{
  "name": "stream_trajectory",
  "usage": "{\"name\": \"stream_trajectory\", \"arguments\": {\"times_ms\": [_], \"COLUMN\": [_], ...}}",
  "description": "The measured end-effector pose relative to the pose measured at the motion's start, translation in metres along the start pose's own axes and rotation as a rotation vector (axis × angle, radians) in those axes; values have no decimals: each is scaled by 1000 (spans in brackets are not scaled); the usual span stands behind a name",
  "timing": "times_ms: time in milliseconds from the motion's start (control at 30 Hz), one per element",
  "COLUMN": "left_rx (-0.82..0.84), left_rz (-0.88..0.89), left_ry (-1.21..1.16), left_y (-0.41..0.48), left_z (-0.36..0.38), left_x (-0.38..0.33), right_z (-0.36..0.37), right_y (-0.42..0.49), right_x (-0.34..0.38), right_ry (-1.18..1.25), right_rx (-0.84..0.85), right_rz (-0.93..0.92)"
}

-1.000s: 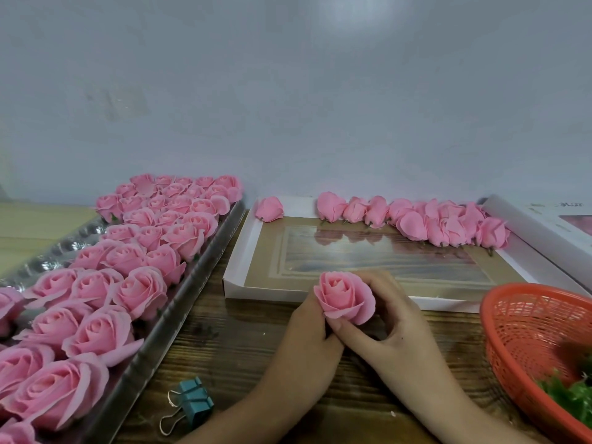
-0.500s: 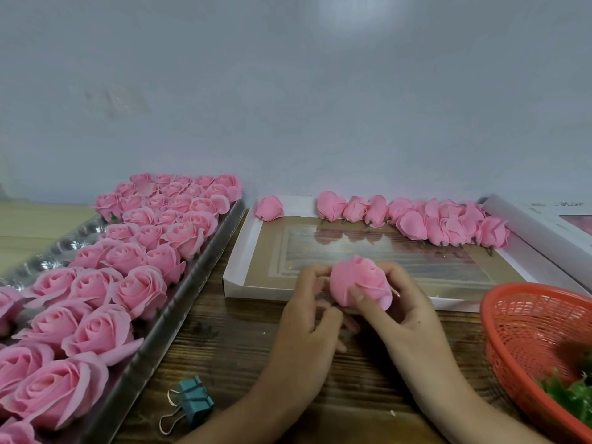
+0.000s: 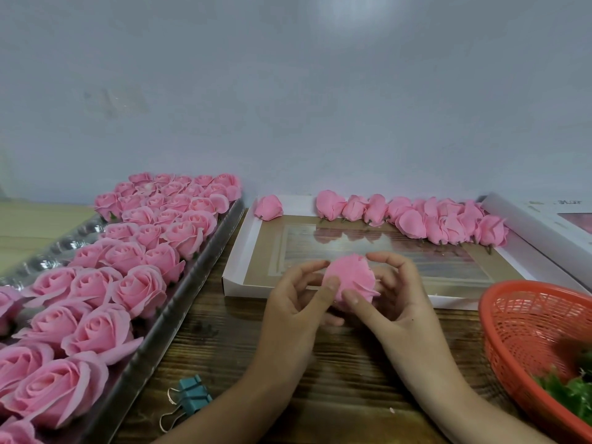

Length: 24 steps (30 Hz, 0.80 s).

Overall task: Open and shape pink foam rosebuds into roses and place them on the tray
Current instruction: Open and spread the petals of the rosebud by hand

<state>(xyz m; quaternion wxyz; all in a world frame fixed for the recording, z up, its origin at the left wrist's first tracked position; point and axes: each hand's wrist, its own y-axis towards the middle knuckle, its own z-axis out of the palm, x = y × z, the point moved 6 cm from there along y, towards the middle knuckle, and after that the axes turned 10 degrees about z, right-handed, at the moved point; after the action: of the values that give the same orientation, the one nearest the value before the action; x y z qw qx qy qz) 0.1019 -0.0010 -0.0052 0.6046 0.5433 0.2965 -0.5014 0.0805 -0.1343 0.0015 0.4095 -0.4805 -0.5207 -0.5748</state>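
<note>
Soft even light, glare patch on wall; wide-angle edge bowing.

A strip of bare desk lies open between the rose-packed tray on the left and the orange basket on the right, with only a teal binder clip in it. Beyond, a shallow white box bars the way, rosebuds crowding its far edge

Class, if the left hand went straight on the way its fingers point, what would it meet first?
The rose: the left hand points at it and pinches it. Beyond it, probably the right hand, though depth is unclear.
</note>
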Motion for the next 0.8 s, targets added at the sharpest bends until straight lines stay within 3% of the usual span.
{"name": "stream_trajectory", "arguments": {"times_ms": [233,800], "left_rx": [-26,91], "left_rz": [7,35], "left_ry": [4,44], "left_y": [-1,-2], "left_z": [-5,7], "left_x": [1,-4], "right_z": [-4,-7], "right_y": [-5,0], "right_x": [16,12], "right_ry": [-202,-182], "right_rx": [-70,-94], "right_rz": [-224,-147]}}
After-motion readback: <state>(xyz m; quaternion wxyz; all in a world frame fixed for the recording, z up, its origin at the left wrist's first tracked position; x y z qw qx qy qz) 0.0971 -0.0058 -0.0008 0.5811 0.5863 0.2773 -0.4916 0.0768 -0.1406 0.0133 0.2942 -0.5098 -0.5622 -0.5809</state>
